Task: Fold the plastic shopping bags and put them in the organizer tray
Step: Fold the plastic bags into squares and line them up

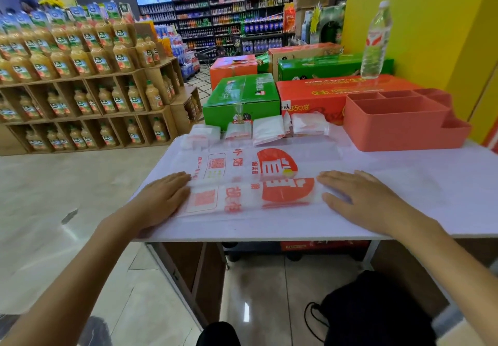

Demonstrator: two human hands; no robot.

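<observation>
While your left hand [164, 197] and right hand [363, 200] lie flat, fingers spread, on the ends of the half-folded bag [250, 184] on the table [404, 184], the tray [398, 122] sits beyond your right hand.

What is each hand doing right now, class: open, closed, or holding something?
Left hand: open, pressed flat on the translucent red-printed plastic shopping bag.
Right hand: open, flat on the same bag's other end.
</observation>
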